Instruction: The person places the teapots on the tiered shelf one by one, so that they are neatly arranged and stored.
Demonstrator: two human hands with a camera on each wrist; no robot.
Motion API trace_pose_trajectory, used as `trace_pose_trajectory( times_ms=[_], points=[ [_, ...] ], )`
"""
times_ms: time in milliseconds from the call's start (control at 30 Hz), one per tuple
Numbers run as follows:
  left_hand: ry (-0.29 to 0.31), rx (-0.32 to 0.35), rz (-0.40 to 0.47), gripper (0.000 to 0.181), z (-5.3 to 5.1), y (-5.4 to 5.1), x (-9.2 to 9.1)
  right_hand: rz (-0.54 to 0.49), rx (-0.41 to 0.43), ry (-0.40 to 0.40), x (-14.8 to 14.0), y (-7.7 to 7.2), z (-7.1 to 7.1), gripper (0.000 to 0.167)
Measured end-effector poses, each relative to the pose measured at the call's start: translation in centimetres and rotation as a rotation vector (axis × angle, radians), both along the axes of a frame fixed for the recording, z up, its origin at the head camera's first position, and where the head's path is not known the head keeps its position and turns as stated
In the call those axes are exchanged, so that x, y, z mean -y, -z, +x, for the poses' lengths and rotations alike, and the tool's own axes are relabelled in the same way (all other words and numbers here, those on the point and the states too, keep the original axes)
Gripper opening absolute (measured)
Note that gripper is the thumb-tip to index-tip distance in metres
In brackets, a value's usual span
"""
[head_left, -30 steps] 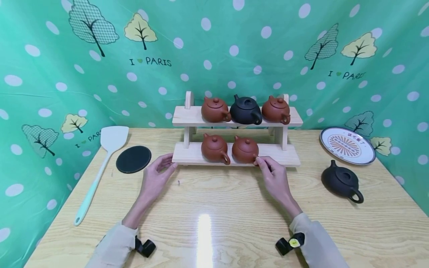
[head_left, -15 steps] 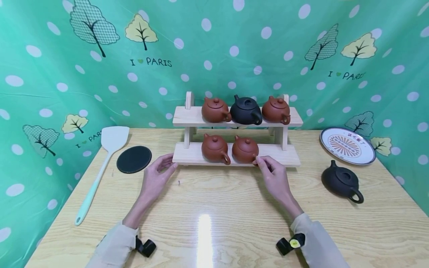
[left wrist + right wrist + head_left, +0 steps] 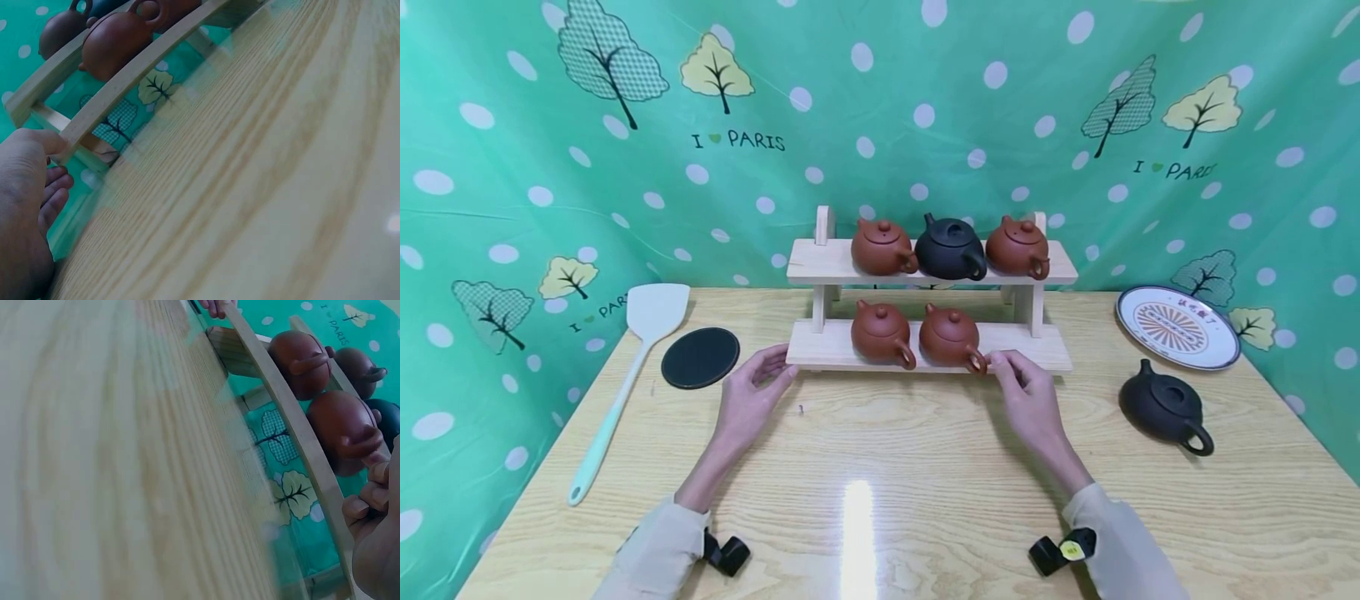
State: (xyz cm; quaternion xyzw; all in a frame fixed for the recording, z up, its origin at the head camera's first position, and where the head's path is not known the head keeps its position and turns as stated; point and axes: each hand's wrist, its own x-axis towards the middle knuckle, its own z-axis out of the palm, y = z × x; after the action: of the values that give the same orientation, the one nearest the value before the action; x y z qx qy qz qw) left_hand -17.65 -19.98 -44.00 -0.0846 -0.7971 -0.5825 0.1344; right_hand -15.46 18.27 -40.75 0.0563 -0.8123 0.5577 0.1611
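A two-tier wooden rack carries small teapots on both shelves. My left hand holds the left end of the lower shelf, its thumb at the front corner and its fingers reaching round the end. Two reddish-brown teapots stand on that shelf, the left one and the right one, handles towards me. Just right of the right teapot's handle is my right hand, its fingertips close together over the shelf edge with nothing between them. In the right wrist view its fingers are bent near that handle.
On the upper shelf a black teapot stands between two reddish-brown ones. Another black teapot and a patterned plate lie at right. A black round coaster and a white spatula with a mint handle lie at left.
My right hand has let go of the right lower teapot's handle and shifted slightly right. The teapot stays on the shelf, and my left hand remains at the rack's left end.
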Motion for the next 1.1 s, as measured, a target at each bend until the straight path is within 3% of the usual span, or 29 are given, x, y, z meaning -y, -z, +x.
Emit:
trace_pose_trajectory(
  times_ms=[367,733,1100],
  points=[
    [0.002,-0.008,0.001,0.040,-0.1,0.0,-0.1,0.035,-0.014,0.046,-2.5,0.0,1.2,0.029],
    [-0.001,0.016,0.012,0.040,0.0,0.1,0.0,0.048,-0.032,0.131,-5.6,0.2,2.9,0.027],
    [-0.003,0.021,0.006,0.040,0.0,-0.1,0.0,0.135,-0.035,0.240,-9.5,0.2,5.0,0.028]
  ],
)
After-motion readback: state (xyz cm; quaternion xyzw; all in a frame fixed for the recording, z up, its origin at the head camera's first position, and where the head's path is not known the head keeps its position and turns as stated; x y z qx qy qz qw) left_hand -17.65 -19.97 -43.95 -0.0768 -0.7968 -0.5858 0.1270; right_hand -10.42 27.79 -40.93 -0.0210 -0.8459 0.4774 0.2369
